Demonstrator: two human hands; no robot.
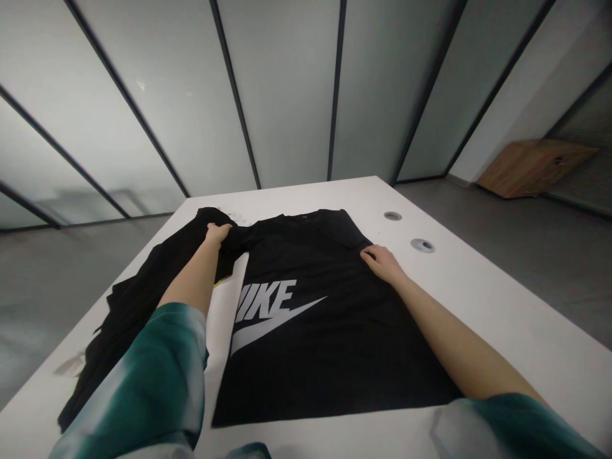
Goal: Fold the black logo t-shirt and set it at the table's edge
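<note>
A black T-shirt (354,344) with a white NIKE print lies spread on the white table (482,274), its neckline at the far side. My right hand (384,262) pinches the edge of its right-hand sleeve, thumb and fingers together. My left hand (218,234) is closed on black fabric at the left-hand sleeve, where the shirt meets a heap of other black clothing (143,293). Dark cloth blends there, so the exact border between sleeve and heap is hard to see. The fingertips of my left hand are partly hidden.
Two round cable holes, a farther one (393,216) and a nearer one (423,245), are set in the tabletop at right. Frosted glass panels (287,89) stand behind the table. A wooden cabinet (530,167) sits on the grey floor at far right.
</note>
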